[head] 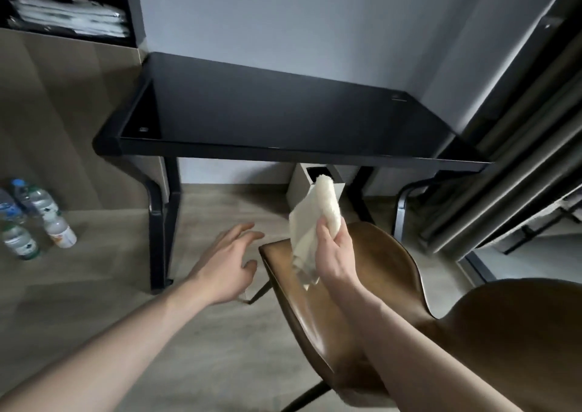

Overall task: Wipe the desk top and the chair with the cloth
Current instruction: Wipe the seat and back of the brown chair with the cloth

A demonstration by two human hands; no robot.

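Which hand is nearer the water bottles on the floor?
Left. The left hand hovers open beside the chair, toward the water bottles; the right hand is farther, holding the cloth.

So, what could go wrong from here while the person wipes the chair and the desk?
1. The cloth is held bunched in the right hand, so it may wipe only a narrow strip of the chair.
2. The left hand is open beside the seat edge and holds nothing; the chair might slide when pressed.
3. The bottles standing on the floor left of the desk could be kicked over.
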